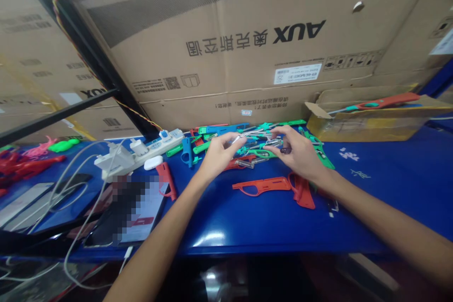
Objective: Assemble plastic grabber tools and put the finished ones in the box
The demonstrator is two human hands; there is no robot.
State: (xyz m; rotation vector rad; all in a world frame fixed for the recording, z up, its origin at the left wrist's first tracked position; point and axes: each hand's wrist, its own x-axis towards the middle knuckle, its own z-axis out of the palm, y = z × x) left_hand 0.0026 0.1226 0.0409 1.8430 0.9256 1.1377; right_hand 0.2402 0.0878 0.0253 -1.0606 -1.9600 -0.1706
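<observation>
My left hand (pixel 220 153) is over the pile, thumb and forefinger closed together around something small and silvery that I cannot make out. Opposite it, my right hand (pixel 300 153) has its thumb and forefinger curved apart, while a small dark piece (pixel 286 150) sits against its curled fingers. Beneath both hands lies a heap of blue, green and red plastic lighter casings mixed with metal tubes (pixel 247 163) and thin wires. Nearer to me, an orange-red casing half (pixel 279 183) lies flat beside another red casing (pixel 302 193).
An open cardboard box (pixel 368 127) with a long red-and-green lighter (pixel 385 103) across its top stands at right. On the left are a white power strip (pixel 155 148), cables, a tablet (pixel 141 212) and red plastic items (pixel 28 165). Large cartons (pixel 230 75) rise behind the blue table (pixel 219 226).
</observation>
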